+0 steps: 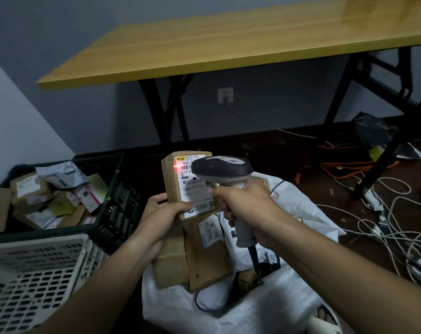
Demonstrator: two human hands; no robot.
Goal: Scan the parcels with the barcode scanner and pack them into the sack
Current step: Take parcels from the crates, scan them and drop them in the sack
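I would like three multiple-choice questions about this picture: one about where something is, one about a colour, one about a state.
1. Where is the dark crate of parcels?
A. on the table
B. on the floor, to the person's left
C. inside the sack

2. What colour is the tabletop?
A. yellow wood
B. white
C. green

3. What is the right hand doing?
A. hanging idle
B. pressing flat on the sack
C. gripping the barcode scanner

Answers: 1 B, the crate stands low at the left; 2 A, yellow wood grain shows; 3 C, fingers curl round the scanner handle, red light falls on the label of the parcel held in the left hand.
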